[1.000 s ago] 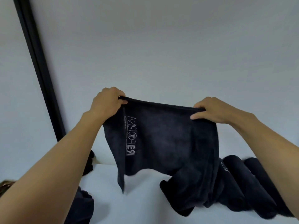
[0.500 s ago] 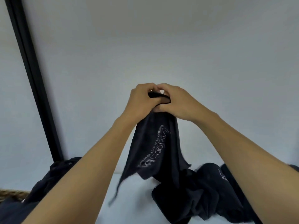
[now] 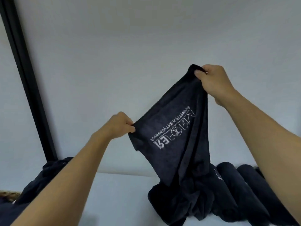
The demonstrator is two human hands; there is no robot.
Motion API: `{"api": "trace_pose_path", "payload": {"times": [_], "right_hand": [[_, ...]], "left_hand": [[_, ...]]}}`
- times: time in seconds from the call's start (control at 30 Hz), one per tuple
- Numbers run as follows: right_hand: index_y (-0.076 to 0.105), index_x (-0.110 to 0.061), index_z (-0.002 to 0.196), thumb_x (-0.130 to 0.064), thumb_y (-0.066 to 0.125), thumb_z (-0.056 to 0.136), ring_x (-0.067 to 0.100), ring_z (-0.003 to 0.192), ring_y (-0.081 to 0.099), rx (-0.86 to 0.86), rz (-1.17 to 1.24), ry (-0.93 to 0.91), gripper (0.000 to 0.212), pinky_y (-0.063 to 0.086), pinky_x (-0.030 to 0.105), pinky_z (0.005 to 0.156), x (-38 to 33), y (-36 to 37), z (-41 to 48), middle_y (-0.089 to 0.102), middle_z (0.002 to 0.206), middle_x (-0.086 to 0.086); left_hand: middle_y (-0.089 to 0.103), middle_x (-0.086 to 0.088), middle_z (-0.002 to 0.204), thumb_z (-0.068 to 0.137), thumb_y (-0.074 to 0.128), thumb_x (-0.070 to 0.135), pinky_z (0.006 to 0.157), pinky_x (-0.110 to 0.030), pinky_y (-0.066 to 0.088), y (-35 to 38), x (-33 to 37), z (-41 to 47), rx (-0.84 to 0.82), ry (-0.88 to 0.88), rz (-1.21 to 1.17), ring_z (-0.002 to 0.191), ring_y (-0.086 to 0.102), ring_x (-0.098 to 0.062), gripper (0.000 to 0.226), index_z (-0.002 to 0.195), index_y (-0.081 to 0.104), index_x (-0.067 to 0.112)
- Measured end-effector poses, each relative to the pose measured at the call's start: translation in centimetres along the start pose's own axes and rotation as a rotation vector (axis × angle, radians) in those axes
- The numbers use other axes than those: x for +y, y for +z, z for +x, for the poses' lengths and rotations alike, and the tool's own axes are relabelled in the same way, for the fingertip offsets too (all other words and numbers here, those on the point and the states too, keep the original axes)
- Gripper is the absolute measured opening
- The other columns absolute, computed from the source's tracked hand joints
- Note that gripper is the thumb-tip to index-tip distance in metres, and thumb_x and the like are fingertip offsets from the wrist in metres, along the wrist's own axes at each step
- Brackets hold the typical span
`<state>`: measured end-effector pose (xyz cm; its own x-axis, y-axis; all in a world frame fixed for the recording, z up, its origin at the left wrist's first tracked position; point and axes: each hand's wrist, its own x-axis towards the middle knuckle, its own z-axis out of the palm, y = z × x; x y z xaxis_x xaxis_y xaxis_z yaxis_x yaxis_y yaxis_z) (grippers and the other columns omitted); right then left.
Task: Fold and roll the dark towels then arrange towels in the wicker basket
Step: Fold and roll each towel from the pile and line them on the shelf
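A dark towel (image 3: pixel 182 121) with white mirrored lettering hangs in the air in front of the wall. My right hand (image 3: pixel 213 80) pinches its upper corner, high and to the right. My left hand (image 3: pixel 121 124) grips the towel's left edge, lower down. The towel's bottom end rests bunched on the white surface (image 3: pixel 117 198). Rolled dark towels (image 3: pixel 247 193) lie side by side at the right, behind the hanging one. A sliver of the wicker basket (image 3: pixel 8 195) shows at the lower left edge, mostly hidden by my left arm.
A heap of loose dark towels (image 3: pixel 48 175) sits at the left, beside the basket. A black vertical frame (image 3: pixel 26 79) runs down the pale wall on the left.
My hands were pressed together at the towel's top half a second ago. They have since parted: the right rose to the right, the left dropped to the left, spreading the towel diagonally.
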<state>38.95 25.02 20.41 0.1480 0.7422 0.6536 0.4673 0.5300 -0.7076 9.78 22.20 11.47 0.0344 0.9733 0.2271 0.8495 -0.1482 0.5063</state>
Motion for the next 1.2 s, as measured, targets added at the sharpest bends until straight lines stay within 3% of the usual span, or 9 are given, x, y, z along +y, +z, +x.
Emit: {"api": "trace_pose_path", "payload": {"times": [0.13,0.27,0.37,0.47,0.6,0.73,0.9,1.07,1.2], "right_hand": [[0.066,-0.003,0.092,-0.022,0.055,0.09,0.018,0.075,0.053,0.021,-0.077,0.028,0.022,0.042,0.031,0.068,0.4,-1.9,3.2,0.059,0.081,0.004],[0.067,-0.011,0.091,-0.021,0.059,0.091,0.015,0.066,0.052,0.085,-0.02,0.029,0.013,0.042,0.025,0.06,-1.4,-3.7,7.1,0.058,0.077,0.001],[0.062,-0.011,0.095,-0.012,0.056,0.094,0.015,0.054,0.059,0.106,0.183,0.06,0.006,0.046,0.025,0.052,-4.1,-4.5,10.5,0.056,0.077,0.006],[0.055,-0.009,0.109,-0.005,0.052,0.097,0.017,0.07,0.071,0.108,0.471,0.093,0.012,0.054,0.022,0.054,-7.7,-5.2,12.4,0.061,0.091,0.008],[0.053,-0.004,0.119,-0.006,0.054,0.096,0.016,0.076,0.074,0.146,0.617,0.01,0.023,0.056,0.023,0.059,-11.2,-6.5,12.1,0.064,0.106,0.013],[0.054,-0.014,0.087,-0.019,0.064,0.093,0.014,0.071,0.073,0.153,0.564,-0.097,0.013,0.053,0.022,0.059,-14.1,-7.9,7.7,0.067,0.098,0.008],[0.051,-0.023,0.075,-0.031,0.064,0.091,0.014,0.059,0.069,0.19,0.404,-0.119,0.022,0.042,0.022,0.044,-17.3,-9.4,-1.5,0.07,0.083,-0.004],[0.051,-0.024,0.064,-0.034,0.063,0.09,0.01,0.041,0.046,0.155,0.299,-0.049,0.03,0.034,0.021,0.043,-18.6,-10.1,-11.8,0.058,0.063,-0.011],[0.065,-0.024,0.075,-0.03,0.064,0.09,0.008,0.04,0.034,0.06,0.286,0.034,0.016,0.027,0.02,0.041,-17.8,-10.9,-17.6,0.052,0.068,-0.006]], "left_hand": [[0.068,-0.013,0.057,0.088,0.054,0.005,0.058,-0.027,0.054,-4.6,1.5,2.9,0.271,-0.038,0.012,0.05,0.066,-0.023,0.015,0.082,0.067,0.006],[0.068,-0.016,0.075,0.09,0.048,-0.006,0.056,-0.031,0.061,-9.8,4.2,6.8,0.614,-0.008,-0.226,0.06,0.069,-0.034,0.022,0.095,0.065,0.007],[0.067,-0.017,0.085,0.083,0.034,-0.013,0.068,-0.046,0.061,-14.1,6.0,9.5,0.796,0.131,-0.293,0.073,0.068,-0.037,0.041,0.094,0.068,0.008],[0.068,-0.013,0.094,0.084,0.031,-0.01,0.079,-0.045,0.059,-18.4,8.3,9.6,0.951,0.213,-0.298,0.083,0.068,-0.032,0.047,0.097,0.071,0.011],[0.067,-0.012,0.093,0.088,0.034,-0.004,0.055,-0.042,0.06,-22.7,11.2,6.3,1.081,0.262,-0.366,0.07,0.065,-0.035,0.04,0.089,0.068,0.017],[0.069,-0.001,0.092,0.088,0.039,0.011,0.069,-0.04,0.058,-24.6,11.2,1.2,1.182,0.274,-0.322,0.077,0.066,-0.03,0.032,0.092,0.068,0.024],[0.062,0.01,0.089,0.097,0.05,0.023,0.067,-0.008,0.038,-24.8,9.2,-6.6,1.211,0.371,-0.288,0.082,0.057,-0.008,0.022,0.104,0.069,0.015],[0.062,0.014,0.075,0.089,0.063,0.028,0.074,-0.022,0.05,-23.3,4.6,-14.3,0.964,0.508,-0.447,0.071,0.056,0.001,0.017,0.092,0.073,0.015],[0.063,0.023,0.061,0.088,0.069,0.026,0.057,-0.015,0.044,-21.0,0.4,-20.3,0.716,0.487,-0.625,0.059,0.053,0.003,0.005,0.084,0.072,0.026]]}}
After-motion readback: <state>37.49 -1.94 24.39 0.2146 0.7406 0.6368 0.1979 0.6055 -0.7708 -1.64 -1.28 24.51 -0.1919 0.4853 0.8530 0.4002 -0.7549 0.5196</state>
